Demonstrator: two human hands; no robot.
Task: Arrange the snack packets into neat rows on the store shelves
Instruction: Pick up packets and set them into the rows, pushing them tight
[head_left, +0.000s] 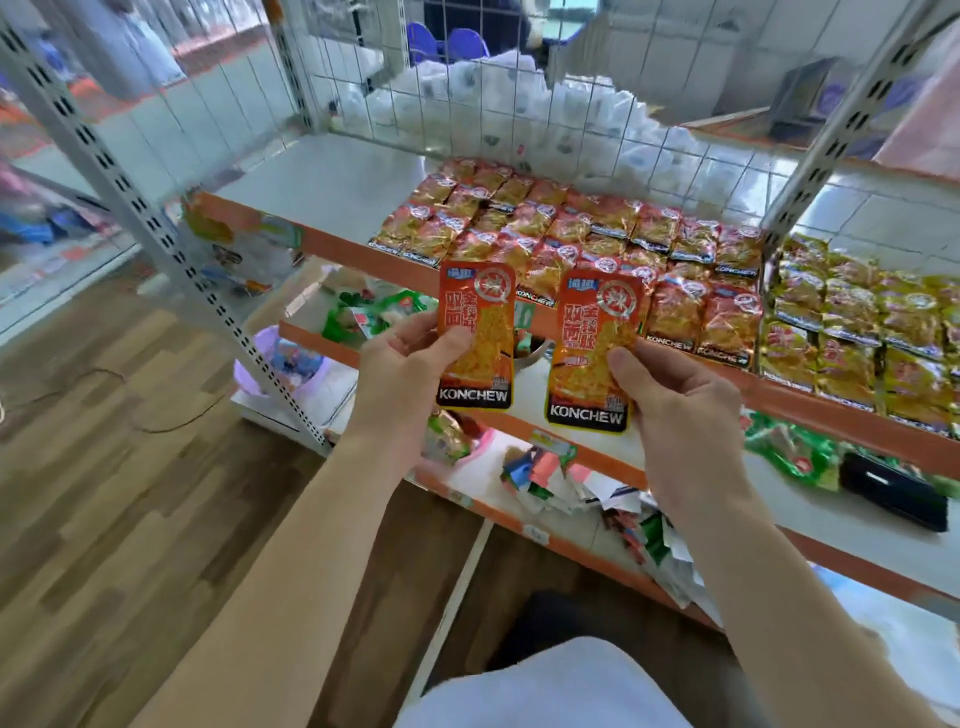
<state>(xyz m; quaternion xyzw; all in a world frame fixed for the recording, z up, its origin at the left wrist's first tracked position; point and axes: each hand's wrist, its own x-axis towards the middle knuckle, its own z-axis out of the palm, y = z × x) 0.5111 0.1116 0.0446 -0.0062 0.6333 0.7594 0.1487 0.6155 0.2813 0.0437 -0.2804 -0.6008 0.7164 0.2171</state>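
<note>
Pinching 1 orange packet (475, 338) in left grip (400, 364), 2nd packet (592, 353) in right grip (675, 405); held label-up, side by side, likely to match rows (571, 223) on shelf (322, 182).

purple basin (248, 373) on wood floor (130, 467) | blue chairs (448, 44) far back

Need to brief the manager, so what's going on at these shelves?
A person holds two orange packets up before the top shelf: the left packet in the left hand, the right packet in the right hand. Matching packets already lie in rows on the shelf's right part, while its left part is bare. The next bay holds gold packets.
</note>
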